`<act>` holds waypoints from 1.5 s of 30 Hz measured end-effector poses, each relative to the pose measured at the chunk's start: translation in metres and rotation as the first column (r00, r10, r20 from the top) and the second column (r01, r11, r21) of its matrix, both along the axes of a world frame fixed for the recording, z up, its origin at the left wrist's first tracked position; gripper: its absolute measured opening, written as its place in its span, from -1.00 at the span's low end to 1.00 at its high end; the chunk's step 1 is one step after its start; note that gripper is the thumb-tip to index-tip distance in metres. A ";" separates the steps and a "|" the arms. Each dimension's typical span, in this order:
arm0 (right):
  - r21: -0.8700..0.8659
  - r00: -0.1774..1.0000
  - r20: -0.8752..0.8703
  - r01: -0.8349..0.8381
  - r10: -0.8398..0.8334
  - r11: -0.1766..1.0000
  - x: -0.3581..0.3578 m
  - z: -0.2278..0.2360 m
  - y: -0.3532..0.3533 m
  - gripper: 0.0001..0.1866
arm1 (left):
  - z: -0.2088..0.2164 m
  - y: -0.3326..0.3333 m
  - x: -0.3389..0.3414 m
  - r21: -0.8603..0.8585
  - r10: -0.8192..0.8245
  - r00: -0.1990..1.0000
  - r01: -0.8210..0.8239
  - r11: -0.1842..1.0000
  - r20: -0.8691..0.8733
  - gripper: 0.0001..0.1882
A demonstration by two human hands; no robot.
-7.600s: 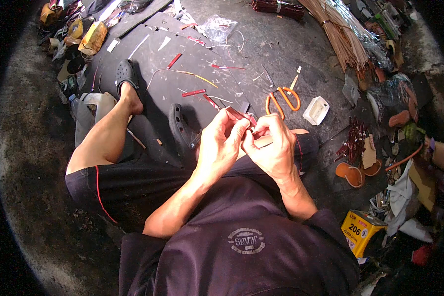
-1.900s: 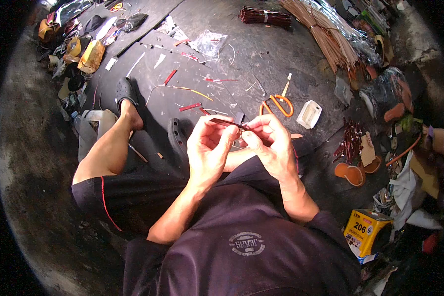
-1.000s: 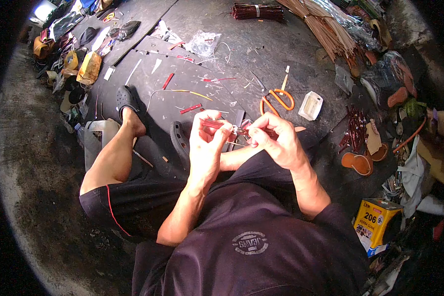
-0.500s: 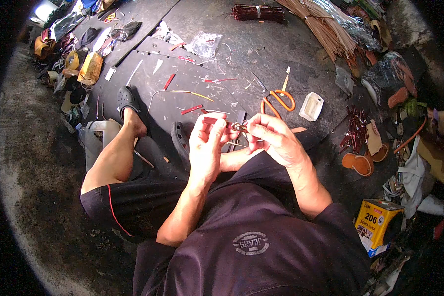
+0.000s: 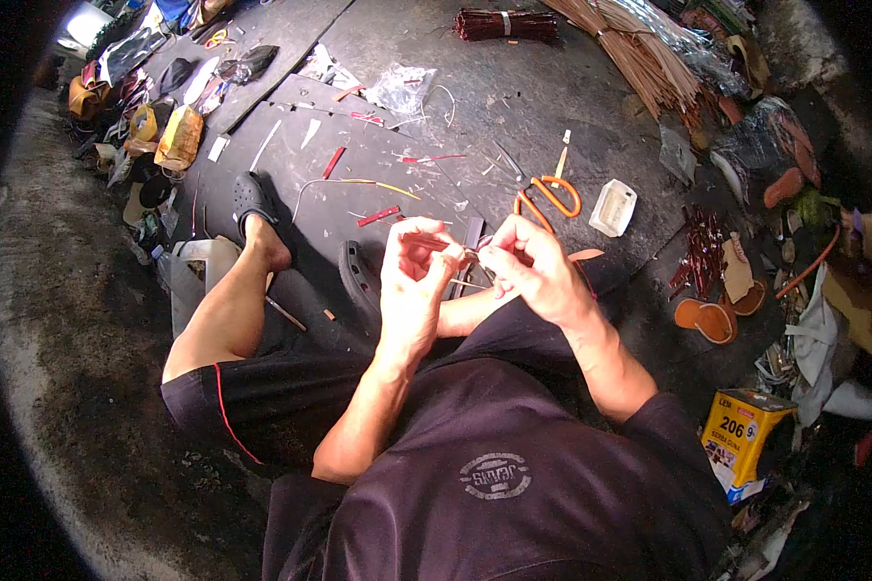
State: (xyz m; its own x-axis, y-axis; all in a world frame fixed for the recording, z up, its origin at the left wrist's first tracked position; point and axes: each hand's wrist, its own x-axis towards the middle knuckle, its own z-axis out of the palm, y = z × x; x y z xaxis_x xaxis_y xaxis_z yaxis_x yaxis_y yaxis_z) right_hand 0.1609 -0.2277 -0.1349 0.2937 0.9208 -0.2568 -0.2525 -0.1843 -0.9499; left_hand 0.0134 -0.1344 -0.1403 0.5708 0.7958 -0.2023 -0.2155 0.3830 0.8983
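My left hand [image 5: 417, 276] is closed, pinching a narrow dark red strap that its fingers mostly cover. At the strap's end, between my two hands, is a small metal buckle [image 5: 471, 255]. My right hand [image 5: 538, 271] is closed too, thumb and fingertips pinched at the buckle from the right side. Both hands are held above my bent leg. Just beyond the right hand lie scissors [image 5: 564, 200] with orange handles, and past the left hand is a red strap piece [image 5: 378, 216] on the dark floor mat [image 5: 378, 136].
A white plastic tray [image 5: 611, 208] sits right of the scissors. Bundled brown strips [image 5: 639, 53] and a tied dark red bundle [image 5: 507, 25] lie at the far side. Dark red straps [image 5: 700, 254], brown oval pieces [image 5: 704, 321] and a yellow tin [image 5: 743, 438] are on the right.
The left fingers have curled further over the strap, so less of it shows. My right hand has turned slightly at the buckle, its fingers drawn closer together.
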 end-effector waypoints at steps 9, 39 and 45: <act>0.273 0.829 0.408 0.290 -0.383 0.918 -0.039 -0.015 0.007 -0.85 | 0.008 -0.007 0.003 0.112 0.160 0.980 -0.146 0.983 -0.122 -0.68; 0.252 0.196 0.953 -0.092 -0.230 0.963 -0.016 0.030 0.003 -0.65 | 0.014 -0.002 -0.001 0.115 0.035 0.984 -0.015 0.993 -0.173 -0.82; 0.348 0.528 0.796 -0.001 -0.295 0.938 -0.019 0.009 -0.001 -0.68 | 0.009 -0.001 -0.003 0.061 -0.026 0.990 0.034 0.998 -0.136 -0.81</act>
State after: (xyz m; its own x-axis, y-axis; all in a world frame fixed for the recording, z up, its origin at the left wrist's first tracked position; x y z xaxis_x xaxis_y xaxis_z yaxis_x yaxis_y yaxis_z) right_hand 0.1416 -0.2287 -0.1260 0.3720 0.8242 0.4271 0.6736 0.0769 -0.7351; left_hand 0.0101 -0.1359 -0.1310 0.5654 0.7924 -0.2292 -0.0803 0.3294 0.9408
